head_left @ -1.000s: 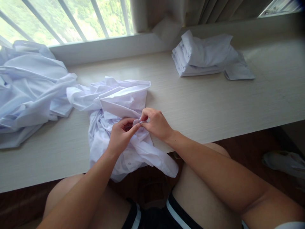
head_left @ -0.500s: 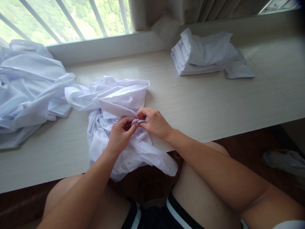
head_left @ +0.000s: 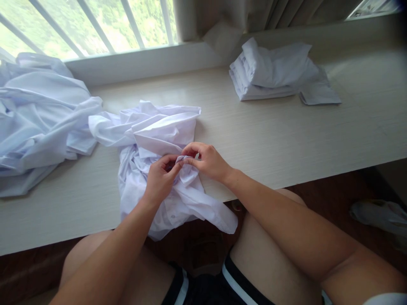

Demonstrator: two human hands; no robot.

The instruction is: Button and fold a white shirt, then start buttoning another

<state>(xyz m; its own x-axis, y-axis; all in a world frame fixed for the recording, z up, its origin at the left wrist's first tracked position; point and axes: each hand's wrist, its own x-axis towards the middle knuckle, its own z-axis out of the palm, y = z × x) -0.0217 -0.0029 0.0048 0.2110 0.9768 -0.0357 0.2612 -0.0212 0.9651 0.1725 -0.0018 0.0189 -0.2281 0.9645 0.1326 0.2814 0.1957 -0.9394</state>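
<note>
Crumpled white cotton shirt [head_left: 159, 140] on pale worktop [head_left: 286, 140], hem overhanging edge. Left hand [head_left: 160, 180], right hand [head_left: 206, 161] both pinch-closed on shirt fold.

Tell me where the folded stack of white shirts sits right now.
In the head view, the folded stack lies on the far right of the table, by the window ledge below the curtain.
</note>
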